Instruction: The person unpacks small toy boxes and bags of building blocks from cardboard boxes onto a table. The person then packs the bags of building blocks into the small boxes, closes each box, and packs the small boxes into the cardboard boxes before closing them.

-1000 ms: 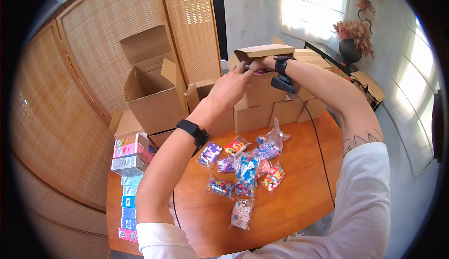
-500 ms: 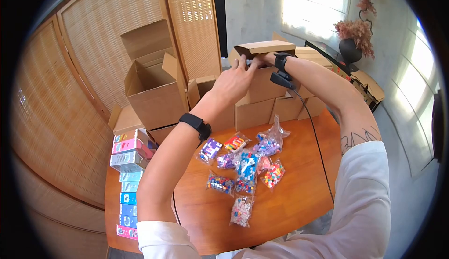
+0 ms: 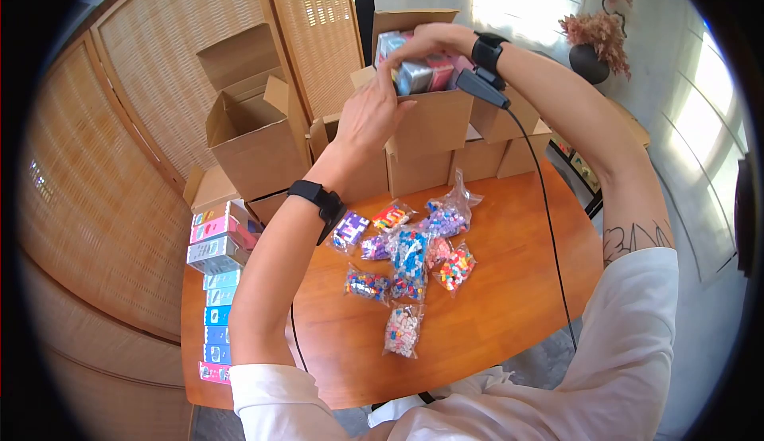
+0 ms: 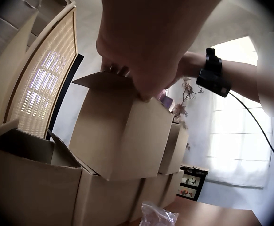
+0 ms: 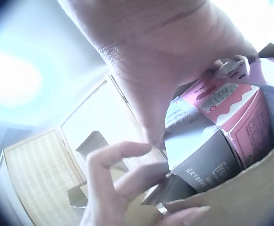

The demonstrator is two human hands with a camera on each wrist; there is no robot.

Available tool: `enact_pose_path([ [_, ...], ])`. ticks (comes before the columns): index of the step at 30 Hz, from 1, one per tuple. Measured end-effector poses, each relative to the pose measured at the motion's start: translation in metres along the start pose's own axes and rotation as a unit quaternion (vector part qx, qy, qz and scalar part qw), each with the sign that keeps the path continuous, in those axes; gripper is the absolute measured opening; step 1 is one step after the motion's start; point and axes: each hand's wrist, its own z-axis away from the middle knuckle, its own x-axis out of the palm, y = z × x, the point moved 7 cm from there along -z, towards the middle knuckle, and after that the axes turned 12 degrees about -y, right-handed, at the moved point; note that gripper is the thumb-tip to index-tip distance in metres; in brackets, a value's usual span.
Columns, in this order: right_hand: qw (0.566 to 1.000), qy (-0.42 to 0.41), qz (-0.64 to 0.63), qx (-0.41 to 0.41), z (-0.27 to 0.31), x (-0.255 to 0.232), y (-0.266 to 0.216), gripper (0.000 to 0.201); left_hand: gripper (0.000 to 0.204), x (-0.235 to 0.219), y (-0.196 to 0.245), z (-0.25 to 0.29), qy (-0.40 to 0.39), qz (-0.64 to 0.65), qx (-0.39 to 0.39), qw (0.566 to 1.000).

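An open cardboard carton [image 3: 430,122] sits on top of other cartons at the back of the table, its rear flap raised. Small printed boxes stand packed inside, among them a grey box [image 5: 203,155] and a pink box [image 5: 245,122]. My right hand [image 3: 438,39] arches over them from above; in the right wrist view its thumb lies along the grey box's side and its fingers bend over the farther boxes. My left hand [image 3: 370,115] grips the carton's left front corner, thumb outside the front wall and fingers over the rim.
Several clear bags of colourful beads [image 3: 410,254] lie mid-table. A row of small boxes [image 3: 216,314] lines the left edge. Another open carton [image 3: 259,142] stands back left, before a woven screen [image 3: 183,59]. A black cable [image 3: 549,226] runs from my right wrist across the table.
The carton's top flap, low over my right hand before, now stands up at the back, and the small boxes show. My right hand has come higher; my left has slid to the front corner.
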Motion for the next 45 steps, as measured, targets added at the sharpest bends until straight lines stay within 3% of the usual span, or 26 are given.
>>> enact_pose_path([
  [3,0.996,0.018,-0.063,-0.065,0.020,-0.028,-0.005,0.050,0.068,0.005,-0.002,0.000,0.012,-0.009,-0.004,1.000],
  [6,0.982,0.126,-0.082,-0.110,0.016,-0.062,0.013,0.054,0.072,0.004,0.003,0.001,0.012,0.005,-0.011,1.000],
  [9,0.967,0.156,-0.178,-0.095,0.051,-0.071,0.024,0.054,0.072,0.007,0.001,0.003,0.021,0.035,-0.020,0.999],
  [12,0.966,0.091,-0.211,-0.120,0.100,-0.074,0.013,0.042,0.071,0.011,-0.004,0.005,0.065,0.060,0.009,0.996],
  [13,0.967,0.090,-0.227,-0.076,0.113,-0.072,0.018,0.042,0.070,0.002,0.000,0.007,0.094,0.077,0.032,0.992],
  [16,0.948,0.058,-0.297,-0.102,0.128,-0.067,0.028,0.043,0.068,-0.021,0.007,0.016,0.135,0.103,0.044,0.984],
  [17,0.939,0.090,-0.316,-0.105,0.146,-0.059,0.024,0.043,0.068,-0.027,0.013,0.016,0.133,0.102,0.041,0.985],
  [19,0.928,0.117,-0.335,-0.117,0.179,-0.044,0.008,0.043,0.070,-0.042,0.010,0.018,0.195,0.266,-0.022,0.944],
  [20,0.916,0.145,-0.352,-0.127,0.193,-0.045,0.003,0.043,0.070,-0.051,0.024,0.021,0.193,0.265,-0.028,0.944],
  [21,0.908,0.038,-0.362,-0.208,0.208,-0.040,-0.004,0.042,0.066,-0.047,0.028,0.023,0.152,0.463,-0.057,0.871],
  [22,0.905,0.069,-0.363,-0.209,0.204,-0.037,0.000,0.039,0.063,-0.040,0.039,0.026,0.109,0.640,-0.085,0.756],
  [23,0.892,0.006,-0.363,-0.269,0.202,-0.030,-0.005,0.037,0.063,-0.045,0.050,0.035,0.111,0.639,-0.095,0.755],
  [25,0.869,-0.064,-0.365,-0.328,0.210,-0.009,-0.019,0.036,0.082,-0.046,0.100,0.047,-0.035,0.756,0.042,0.652],
  [28,0.887,0.002,-0.352,-0.298,0.230,0.029,-0.039,0.039,0.082,-0.048,0.124,0.071,0.001,0.748,0.055,0.662],
  [29,0.878,-0.038,-0.345,-0.331,0.228,0.042,-0.044,0.042,0.053,-0.042,0.120,0.080,0.094,0.774,0.011,0.626],
  [31,0.869,-0.101,-0.293,-0.385,0.232,0.067,-0.061,0.049,0.054,-0.043,0.116,0.101,0.085,0.756,-0.003,0.649],
  [32,0.859,-0.184,-0.369,-0.304,0.239,0.090,-0.074,0.054,0.055,-0.044,0.115,0.108,0.076,0.737,-0.009,0.671],
  [34,0.853,-0.035,-0.392,-0.344,0.226,0.101,-0.072,0.049,0.056,-0.043,0.115,0.124,0.094,0.746,-0.025,0.659],
  [36,0.894,-0.071,-0.289,-0.336,0.222,0.098,-0.079,0.042,0.057,-0.045,0.109,0.135,0.131,0.765,-0.041,0.629],
  [37,0.849,-0.083,-0.365,-0.373,0.204,0.109,-0.086,0.048,0.055,-0.048,0.106,0.137,0.146,0.765,-0.045,0.625],
  [38,0.890,-0.058,-0.320,-0.321,0.203,0.107,-0.082,0.057,0.055,-0.048,0.096,0.144,0.186,0.764,-0.084,0.612],
  [40,0.828,0.016,-0.371,-0.420,0.211,0.109,-0.091,0.075,0.058,-0.051,0.078,0.150,0.272,0.773,-0.103,0.564],
  [41,0.828,0.023,-0.368,-0.422,0.214,0.121,-0.092,0.075,0.049,-0.064,0.083,0.145,0.288,0.784,-0.033,0.549],
  [43,0.748,0.296,-0.402,-0.437,0.238,0.122,-0.074,0.088,0.053,-0.064,0.076,0.145,0.295,0.799,-0.040,0.522],
  [44,0.749,0.295,-0.398,-0.440,0.237,0.134,-0.077,0.088,0.054,-0.065,0.076,0.147,0.309,0.804,-0.054,0.505],
  [45,0.734,0.355,-0.392,-0.426,0.240,0.144,-0.074,0.089,0.058,-0.063,0.079,0.146,0.296,0.815,-0.054,0.496],
])
